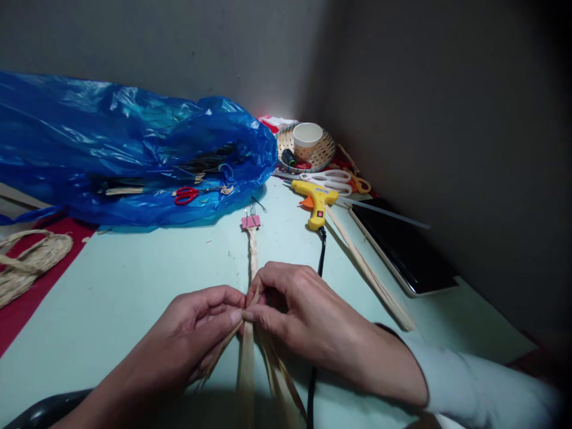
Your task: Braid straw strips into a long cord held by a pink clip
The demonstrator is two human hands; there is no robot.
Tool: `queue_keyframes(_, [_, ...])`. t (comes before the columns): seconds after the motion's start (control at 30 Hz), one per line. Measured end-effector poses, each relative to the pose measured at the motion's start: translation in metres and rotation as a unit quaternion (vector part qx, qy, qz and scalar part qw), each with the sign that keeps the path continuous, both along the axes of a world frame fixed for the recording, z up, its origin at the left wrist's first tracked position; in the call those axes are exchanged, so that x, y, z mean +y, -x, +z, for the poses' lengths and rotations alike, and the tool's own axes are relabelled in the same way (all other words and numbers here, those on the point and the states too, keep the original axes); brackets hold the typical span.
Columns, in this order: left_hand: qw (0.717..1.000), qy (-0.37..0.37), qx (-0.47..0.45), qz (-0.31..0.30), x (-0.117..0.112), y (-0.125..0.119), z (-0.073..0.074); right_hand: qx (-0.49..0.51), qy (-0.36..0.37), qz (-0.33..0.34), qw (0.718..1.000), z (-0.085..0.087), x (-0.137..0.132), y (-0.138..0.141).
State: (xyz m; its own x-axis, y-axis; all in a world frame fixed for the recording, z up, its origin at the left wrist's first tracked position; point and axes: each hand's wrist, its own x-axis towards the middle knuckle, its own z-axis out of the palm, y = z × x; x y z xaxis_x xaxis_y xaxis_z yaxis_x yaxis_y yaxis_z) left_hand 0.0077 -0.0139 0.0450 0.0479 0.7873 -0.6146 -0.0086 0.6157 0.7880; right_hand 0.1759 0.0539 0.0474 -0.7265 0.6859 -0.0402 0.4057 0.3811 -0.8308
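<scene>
A narrow braid of pale dried plant strips (pixel 253 253) runs toward me down the middle of the table. Its far end is pinched by a pink binder clip (pixel 251 222). At the near end of the braid, my left hand (pixel 203 325) and my right hand (pixel 292 301) meet with their fingertips almost touching. Both are closed in a pinch on the strips. Loose strips (pixel 246 375) fan out from beneath my fingers toward the table's near edge. The exact crossing of the strips is partly hidden by my fingers.
A yellow glue gun (pixel 315 199) with a black cord (pixel 322 256) lies right of the braid. Beyond are white-handled scissors (pixel 330 179) and a woven basket (pixel 324 149) holding a white cup (pixel 308 136). A blue plastic bag (pixel 134 131) with red scissors (pixel 186 195) fills the left; a black tablet-like object (pixel 402 247) lies right.
</scene>
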Motion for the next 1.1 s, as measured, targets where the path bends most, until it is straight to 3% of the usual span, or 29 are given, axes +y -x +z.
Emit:
queue_keyframes(0.1, [1.0,0.025,-0.018,0.003,0.0,0.0,0.002,0.004,0.01,-0.004,1.0,-0.001,0.0,0.001])
queue_keyframes(0.3, [0.998,-0.003,-0.038,0.044,0.0,-0.001,0.0,0.069,0.077,-0.003,0.995,-0.001,0.006,-0.004])
queue_keyframes(0.43, [0.998,0.006,-0.038,0.056,-0.001,-0.001,-0.002,0.048,0.081,-0.026,0.995,0.002,0.013,-0.014])
queue_keyframes(0.53, [0.997,0.008,-0.045,0.059,-0.002,-0.002,-0.002,0.034,0.164,-0.005,0.986,0.0,0.012,-0.017])
queue_keyframes(0.63, [0.996,0.004,-0.051,0.071,-0.002,-0.003,-0.002,0.059,0.282,0.034,0.957,-0.006,0.009,-0.014])
queue_keyframes(0.7, [0.996,0.0,-0.053,0.077,-0.003,-0.004,-0.001,0.077,0.32,0.04,0.944,-0.009,0.007,-0.013])
queue_keyframes(0.93, [0.997,-0.027,-0.066,0.044,-0.003,-0.002,-0.003,0.063,0.338,0.04,0.938,-0.01,0.005,-0.013])
queue_keyframes(1.1, [0.997,-0.043,-0.06,0.017,-0.002,0.001,-0.008,0.039,0.269,0.028,0.962,-0.009,0.003,-0.012])
